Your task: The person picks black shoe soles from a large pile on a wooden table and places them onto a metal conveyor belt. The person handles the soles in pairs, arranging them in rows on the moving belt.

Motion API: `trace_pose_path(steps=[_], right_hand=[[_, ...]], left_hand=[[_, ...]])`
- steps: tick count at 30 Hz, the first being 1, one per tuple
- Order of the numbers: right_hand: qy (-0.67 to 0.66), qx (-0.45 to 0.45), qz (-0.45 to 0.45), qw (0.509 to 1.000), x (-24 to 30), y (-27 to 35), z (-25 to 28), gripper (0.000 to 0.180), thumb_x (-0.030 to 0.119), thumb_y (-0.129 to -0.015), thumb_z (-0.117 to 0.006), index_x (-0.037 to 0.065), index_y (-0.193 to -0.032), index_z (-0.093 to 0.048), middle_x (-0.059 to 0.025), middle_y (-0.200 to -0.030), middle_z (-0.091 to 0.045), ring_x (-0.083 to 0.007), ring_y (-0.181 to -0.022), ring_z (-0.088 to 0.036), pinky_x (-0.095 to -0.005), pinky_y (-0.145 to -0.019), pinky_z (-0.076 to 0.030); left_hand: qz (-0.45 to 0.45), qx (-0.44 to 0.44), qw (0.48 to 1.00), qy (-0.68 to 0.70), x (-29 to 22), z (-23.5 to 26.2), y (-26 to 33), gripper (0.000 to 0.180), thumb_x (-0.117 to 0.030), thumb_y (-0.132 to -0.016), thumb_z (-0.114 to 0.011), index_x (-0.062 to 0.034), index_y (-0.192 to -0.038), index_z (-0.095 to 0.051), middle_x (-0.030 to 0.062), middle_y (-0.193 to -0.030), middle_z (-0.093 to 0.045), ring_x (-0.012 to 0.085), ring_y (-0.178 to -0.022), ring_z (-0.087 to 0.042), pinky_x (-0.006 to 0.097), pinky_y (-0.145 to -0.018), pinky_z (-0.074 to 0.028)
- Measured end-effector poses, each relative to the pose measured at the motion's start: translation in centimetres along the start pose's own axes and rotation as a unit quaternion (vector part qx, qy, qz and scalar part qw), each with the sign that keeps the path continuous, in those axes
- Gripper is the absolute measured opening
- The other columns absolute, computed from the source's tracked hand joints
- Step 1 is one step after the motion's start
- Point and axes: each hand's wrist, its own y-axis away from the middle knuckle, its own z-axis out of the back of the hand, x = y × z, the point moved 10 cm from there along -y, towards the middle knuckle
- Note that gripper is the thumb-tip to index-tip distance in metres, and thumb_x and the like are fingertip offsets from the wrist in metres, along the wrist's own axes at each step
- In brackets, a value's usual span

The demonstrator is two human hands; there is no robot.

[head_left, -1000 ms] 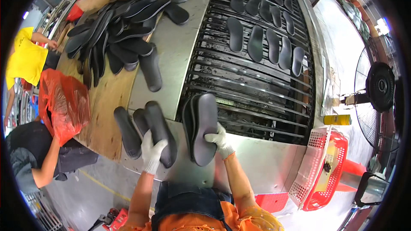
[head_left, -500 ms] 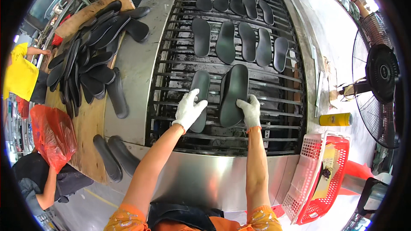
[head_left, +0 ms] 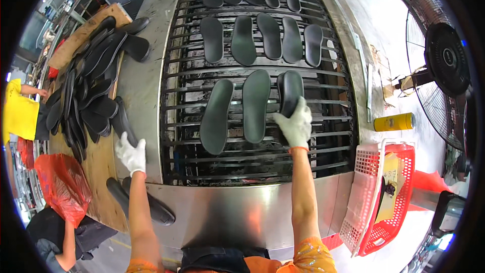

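My right hand (head_left: 296, 124), in a white knit glove, is closed around the lower end of black shoe insoles (head_left: 291, 91), which look like two overlapping, over the slatted metal rack. To their left, two dark insoles lie flat on the slats, a wider one (head_left: 217, 116) and a slimmer one (head_left: 256, 106). My left hand (head_left: 132, 154), gloved the same way, is over the metal ledge with thumb and fingers apart. Its fingertips reach the lower end of a loose insole (head_left: 121, 121); whether they touch it I cannot tell.
Rows of insoles (head_left: 244, 40) lie farther up the rack (head_left: 202, 162). A heap of insoles (head_left: 83, 91) covers the wooden board at left, with a pair (head_left: 156, 210) nearer me. A red-and-white basket (head_left: 376, 227), yellow cylinder (head_left: 394, 122) and fan (head_left: 447, 58) stand right. Two people are at left.
My left hand has let go of an insole on the rack and moved left to the ledge. The right hand has shifted right with insoles, leaving a wide one behind. The view has shifted.
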Motion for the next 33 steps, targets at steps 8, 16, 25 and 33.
trace_pose_path(steps=[8, 16, 25, 33], right_hand=[[0.03, -0.055, -0.057, 0.996, -5.6, -4.0, 1.3, 0.097, 0.037, -0.066, -0.079, 0.012, -0.151, -0.039, -0.0229, -0.131, -0.053, -0.0426, -0.123, -0.053, -0.0498, -0.101, -0.048], [0.07, -0.142, 0.133, 0.978, -4.1, -3.6, 2.9, 0.058, 0.037, -0.087, -0.07, 0.003, -0.133, -0.058, -0.0266, -0.129, -0.058, -0.0439, -0.123, -0.054, -0.0526, -0.101, -0.046], [-0.442, 0.362, 0.05, 0.819, 16.0, 20.4, -15.9, 0.049, 0.011, -0.086, -0.076, -0.002, -0.13, -0.058, -0.0049, -0.1, -0.062, -0.0158, -0.09, -0.06, -0.0317, -0.084, -0.053], [-0.534, 0.592, -0.13, 0.589, 24.0, 31.4, -22.3, 0.035, 0.002, -0.089, -0.067, -0.01, -0.121, -0.06, -0.0142, -0.104, -0.071, -0.0208, -0.082, -0.07, -0.0344, -0.076, -0.06]], left_hand=[[0.125, 0.075, 0.986, 0.08, 2.3, -1.4, -0.9, 0.082, -0.031, -0.076, -0.077, -0.0179, -0.15, -0.044, 0.0276, -0.146, -0.044, 0.0435, -0.133, -0.047, 0.05, -0.11, -0.042], [0.084, 0.123, 0.924, 0.353, 0.5, 0.5, 0.0, 0.081, -0.023, -0.078, -0.075, 0.0024, -0.147, -0.042, 0.0251, -0.15, -0.047, 0.0314, -0.141, -0.043, 0.04, -0.117, -0.035], [0.224, 0.329, 0.49, 0.776, -0.8, -1.0, 14.7, 0.07, -0.002, -0.079, -0.057, -0.0042, -0.147, -0.039, 0.0103, -0.114, -0.061, 0.0197, -0.091, -0.064, 0.037, -0.075, -0.057], [0.215, 0.422, 0.51, 0.718, 3.4, -1.0, 17.8, 0.051, -0.009, -0.092, -0.067, 0.002, -0.139, -0.05, 0.0108, -0.123, -0.064, 0.0187, -0.105, -0.065, 0.035, -0.089, -0.056]])
